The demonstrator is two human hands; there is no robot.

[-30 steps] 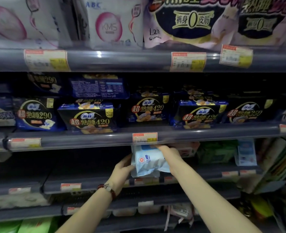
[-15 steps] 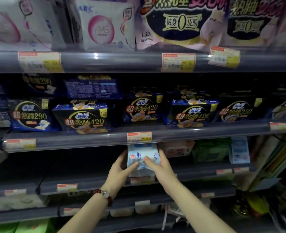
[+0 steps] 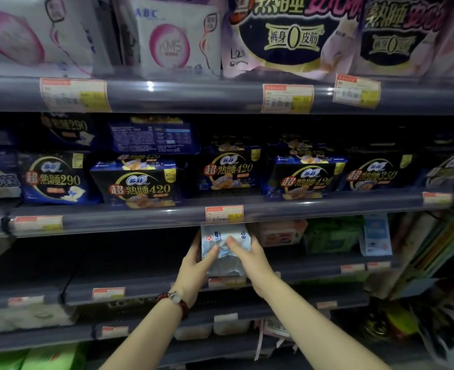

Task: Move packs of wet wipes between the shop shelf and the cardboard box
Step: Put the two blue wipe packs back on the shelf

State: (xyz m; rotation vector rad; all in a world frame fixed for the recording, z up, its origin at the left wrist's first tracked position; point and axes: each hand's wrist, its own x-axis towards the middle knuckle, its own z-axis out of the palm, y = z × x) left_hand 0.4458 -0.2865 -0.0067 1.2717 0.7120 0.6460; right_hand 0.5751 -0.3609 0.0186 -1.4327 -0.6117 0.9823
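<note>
Both hands hold one pale blue pack of wet wipes upright at the front edge of the shop shelf, just under the rail at twelve o'clock. The left hand curls round its nine o'clock side; the right hand grips its three o'clock side, thumb across the front. An orange pack sits just beside at three o'clock.
</note>
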